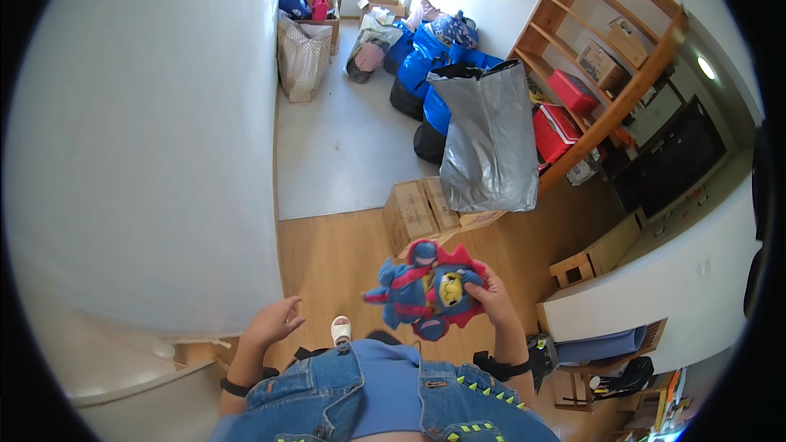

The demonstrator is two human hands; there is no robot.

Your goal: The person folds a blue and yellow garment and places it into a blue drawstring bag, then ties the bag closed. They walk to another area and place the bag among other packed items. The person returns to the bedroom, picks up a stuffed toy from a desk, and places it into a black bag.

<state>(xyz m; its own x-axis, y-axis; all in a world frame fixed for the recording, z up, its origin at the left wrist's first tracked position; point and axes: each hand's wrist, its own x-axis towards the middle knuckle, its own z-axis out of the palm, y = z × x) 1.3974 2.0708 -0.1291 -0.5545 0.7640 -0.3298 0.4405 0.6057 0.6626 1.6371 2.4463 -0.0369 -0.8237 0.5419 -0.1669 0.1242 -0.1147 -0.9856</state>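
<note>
A plush toy in blue with red spiky trim and a yellow face hangs in front of me, tilted on its side. My right hand grips it by the head end, thumb resting near the yellow face. My left hand is raised on the other side, apart from the toy, its fingers loosely bent and nothing in them. Beyond the toy stands a cardboard box, and a large silver bag rises from behind it.
Blue bags and a clear bag crowd the far floor. A checked bag leans near the left wall. At right are a wooden shelf, a red box and a white partition.
</note>
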